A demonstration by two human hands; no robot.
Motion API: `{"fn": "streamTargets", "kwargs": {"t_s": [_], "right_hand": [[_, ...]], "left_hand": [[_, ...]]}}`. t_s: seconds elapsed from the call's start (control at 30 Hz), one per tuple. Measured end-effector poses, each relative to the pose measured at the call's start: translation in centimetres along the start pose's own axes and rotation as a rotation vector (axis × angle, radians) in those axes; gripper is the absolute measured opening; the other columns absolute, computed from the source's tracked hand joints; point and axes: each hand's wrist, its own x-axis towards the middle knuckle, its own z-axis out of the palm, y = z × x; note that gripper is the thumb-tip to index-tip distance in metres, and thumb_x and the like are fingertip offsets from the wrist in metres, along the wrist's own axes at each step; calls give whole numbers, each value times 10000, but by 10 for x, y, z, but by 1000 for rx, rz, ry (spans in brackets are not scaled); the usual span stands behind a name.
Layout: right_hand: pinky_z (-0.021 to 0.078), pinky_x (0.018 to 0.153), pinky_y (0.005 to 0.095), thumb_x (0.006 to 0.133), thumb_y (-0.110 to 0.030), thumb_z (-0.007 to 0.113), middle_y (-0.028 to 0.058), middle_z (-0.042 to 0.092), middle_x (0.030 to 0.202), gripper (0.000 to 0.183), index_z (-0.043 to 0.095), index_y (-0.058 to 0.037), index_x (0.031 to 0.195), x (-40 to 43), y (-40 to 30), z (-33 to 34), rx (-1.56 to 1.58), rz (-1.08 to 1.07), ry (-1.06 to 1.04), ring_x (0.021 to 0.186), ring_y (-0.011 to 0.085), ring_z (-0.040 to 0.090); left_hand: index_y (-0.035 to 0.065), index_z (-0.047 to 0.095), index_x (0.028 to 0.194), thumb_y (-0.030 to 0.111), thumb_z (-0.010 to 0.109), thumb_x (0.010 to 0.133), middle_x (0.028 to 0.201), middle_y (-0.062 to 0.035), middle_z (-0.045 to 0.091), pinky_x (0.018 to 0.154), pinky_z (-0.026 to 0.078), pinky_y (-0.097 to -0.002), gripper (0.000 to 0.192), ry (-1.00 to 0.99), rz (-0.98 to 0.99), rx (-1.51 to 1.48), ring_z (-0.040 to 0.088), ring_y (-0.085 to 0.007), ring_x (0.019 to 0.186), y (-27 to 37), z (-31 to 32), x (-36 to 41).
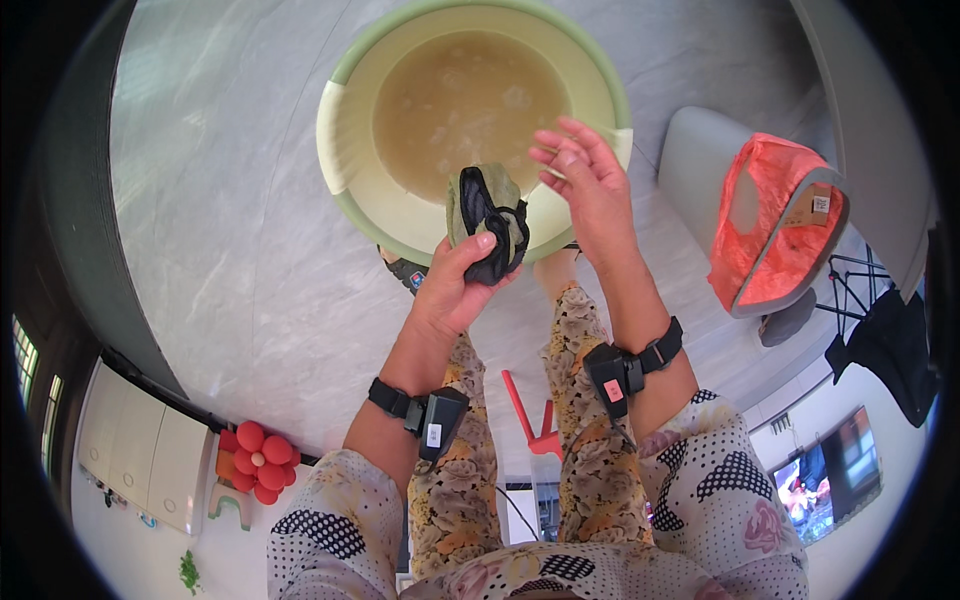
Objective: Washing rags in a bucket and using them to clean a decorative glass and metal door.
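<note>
My left hand point(459, 289) grips a folded piece of olive-green fabric with black edging point(487, 221), its thumb pressed on the black part. This bundle is held above the near rim of a round pale-green plastic basin point(345, 165). To the right, my right hand point(589, 176) is raised over the basin's right side, palm partly turned up and fingers apart, apparently holding nothing. Cloudy brownish water point(465, 112) with patches of foam fills the basin's bottom. What exactly the fabric item is cannot be told.
A grey bin point(694, 150) lined with a red plastic bag point(750, 225) stands right of the basin, with cardboard inside. Behind it is a folding stand with black cloth point(885, 345). A red stool point(541, 439) shows between my legs. Red balloons point(262, 457) hang by white cabinets point(135, 450).
</note>
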Motion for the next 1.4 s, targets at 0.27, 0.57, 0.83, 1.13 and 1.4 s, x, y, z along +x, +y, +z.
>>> {"fn": "streamTargets", "kwargs": {"t_s": [0.27, 0.57, 0.83, 1.13, 1.4], "right_hand": [[393, 955, 398, 840, -448, 562, 144, 420, 1307, 680, 289, -105, 1360, -4, 51, -11, 336, 193, -191, 1185, 253, 439], [457, 911, 458, 753, -271, 668, 130, 538, 1058, 464, 503, -45, 1123, -4, 13, 8, 452, 217, -635, 997, 283, 555], [437, 655, 253, 708, -71, 637, 14, 515, 779, 182, 472, -74, 785, 12, -13, 31, -482, 94, -335, 701, 103, 484], [456, 606, 345, 682, -94, 570, 194, 567, 746, 251, 530, -30, 922, 41, 38, 45, -916, -64, -112, 642, 302, 553], [460, 602, 364, 693, -151, 604, 158, 552, 660, 229, 526, -24, 867, 22, 27, 31, -785, 152, -48, 615, 272, 553]], "left_hand": [[-54, 405, 1216, 218, 551, 804, 1116, -199, 510, 829, 510, -428, 514, -118, -115, -288, 545, -275, 947, 0, 11, -16], [-13, 419, 1175, 289, 484, 856, 998, -221, 502, 575, 502, -259, 443, -238, -348, -459, 529, -262, 791, -1, 39, -23], [-7, 456, 1068, 241, 394, 878, 898, -193, 528, 470, 393, -251, 319, -49, -111, -26, 506, -249, 698, 8, 39, -1], [-14, 412, 1015, 169, 325, 907, 734, -142, 530, 373, 452, -317, 230, 378, 309, 842, 562, -221, 518, -13, 5, 50], [18, 427, 1147, 203, 450, 911, 1034, -154, 551, 717, 538, -477, 301, 16, -97, 136, 601, -249, 900, 11, 4, 19]]}}
